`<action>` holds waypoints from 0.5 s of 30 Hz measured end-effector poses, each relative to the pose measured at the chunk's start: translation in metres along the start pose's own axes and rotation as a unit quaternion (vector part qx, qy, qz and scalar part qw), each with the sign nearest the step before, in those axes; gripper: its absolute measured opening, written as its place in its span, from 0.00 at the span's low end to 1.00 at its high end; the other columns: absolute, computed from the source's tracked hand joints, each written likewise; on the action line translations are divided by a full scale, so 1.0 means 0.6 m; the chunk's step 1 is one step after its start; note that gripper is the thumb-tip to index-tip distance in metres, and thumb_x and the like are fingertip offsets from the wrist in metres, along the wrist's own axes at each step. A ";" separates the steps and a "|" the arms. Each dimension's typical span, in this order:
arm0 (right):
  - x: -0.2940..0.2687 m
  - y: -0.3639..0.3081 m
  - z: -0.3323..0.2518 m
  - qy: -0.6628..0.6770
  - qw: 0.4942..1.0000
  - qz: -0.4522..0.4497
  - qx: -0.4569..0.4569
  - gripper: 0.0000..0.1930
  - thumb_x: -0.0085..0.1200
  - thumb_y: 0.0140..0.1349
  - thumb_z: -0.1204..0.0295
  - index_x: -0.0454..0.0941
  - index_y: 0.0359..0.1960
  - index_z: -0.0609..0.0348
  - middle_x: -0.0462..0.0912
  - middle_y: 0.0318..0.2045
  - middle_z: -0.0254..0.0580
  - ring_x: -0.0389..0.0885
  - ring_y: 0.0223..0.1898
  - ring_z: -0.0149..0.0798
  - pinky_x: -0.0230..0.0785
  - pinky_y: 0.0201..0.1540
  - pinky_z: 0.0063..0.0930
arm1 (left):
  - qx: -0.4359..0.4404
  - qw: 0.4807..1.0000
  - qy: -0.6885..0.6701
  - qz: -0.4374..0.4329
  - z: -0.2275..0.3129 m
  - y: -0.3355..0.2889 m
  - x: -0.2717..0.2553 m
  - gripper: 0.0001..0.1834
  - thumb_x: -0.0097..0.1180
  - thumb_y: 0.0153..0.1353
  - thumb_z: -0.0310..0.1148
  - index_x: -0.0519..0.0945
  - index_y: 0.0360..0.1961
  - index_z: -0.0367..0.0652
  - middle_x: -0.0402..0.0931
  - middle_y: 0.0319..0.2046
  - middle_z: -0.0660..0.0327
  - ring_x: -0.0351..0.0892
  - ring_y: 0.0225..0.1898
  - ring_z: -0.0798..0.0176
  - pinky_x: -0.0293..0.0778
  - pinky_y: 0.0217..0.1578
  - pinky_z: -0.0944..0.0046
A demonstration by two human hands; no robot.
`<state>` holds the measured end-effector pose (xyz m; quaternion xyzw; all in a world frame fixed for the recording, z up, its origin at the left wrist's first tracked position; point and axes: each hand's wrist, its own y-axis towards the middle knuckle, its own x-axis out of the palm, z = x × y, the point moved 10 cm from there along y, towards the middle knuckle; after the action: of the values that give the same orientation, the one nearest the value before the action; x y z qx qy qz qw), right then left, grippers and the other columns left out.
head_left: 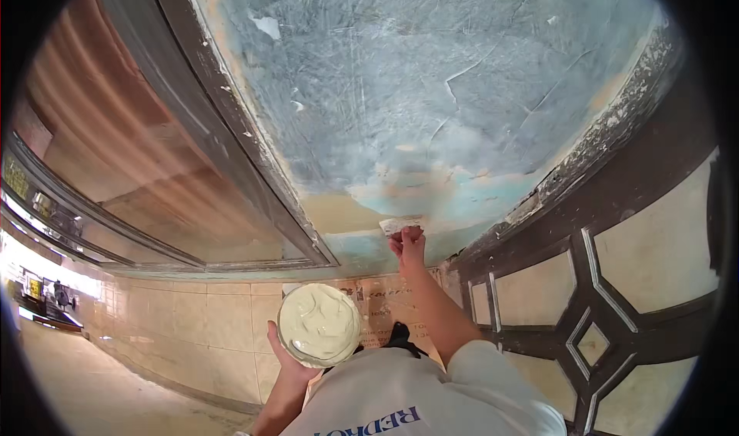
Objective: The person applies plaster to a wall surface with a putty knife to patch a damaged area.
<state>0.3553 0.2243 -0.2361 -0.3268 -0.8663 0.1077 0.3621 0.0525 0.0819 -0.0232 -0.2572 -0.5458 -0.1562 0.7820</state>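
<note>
Low on a patchy blue-grey wall, my right hand grips a flat scraper smeared with whitish paste. Its blade lies against or very close to the wall, where tan, pale green and turquoise patches meet; my fingers hide its lower part. My left hand holds a round tub from below and the left side, in front of my body. Thick cream-coloured paste fills the tub nearly to the rim, its surface uneven with ridges.
A dark window frame with brown curtain behind its glass borders the wall on the left. On the right stands a dark door with pale panels. Beige tiles run below, and printed cardboard lies by my feet.
</note>
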 end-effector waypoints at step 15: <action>0.098 -0.059 0.067 -0.005 1.000 0.000 -0.022 0.10 0.55 0.67 0.65 0.67 0.38 0.52 0.76 0.23 0.38 0.75 0.19 0.33 0.72 0.19 0.24 | 0.052 0.992 0.096 0.065 0.119 -0.056 -0.060 0.49 0.32 0.57 0.75 0.57 0.71 0.52 0.54 0.70 0.57 0.58 0.67 0.46 0.61 0.63 0.41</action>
<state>0.2792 0.2371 -0.2171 -0.3336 -0.8705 0.0903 0.3504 -0.0330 0.0937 -0.0294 -0.2351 -0.4575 -0.1009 0.8516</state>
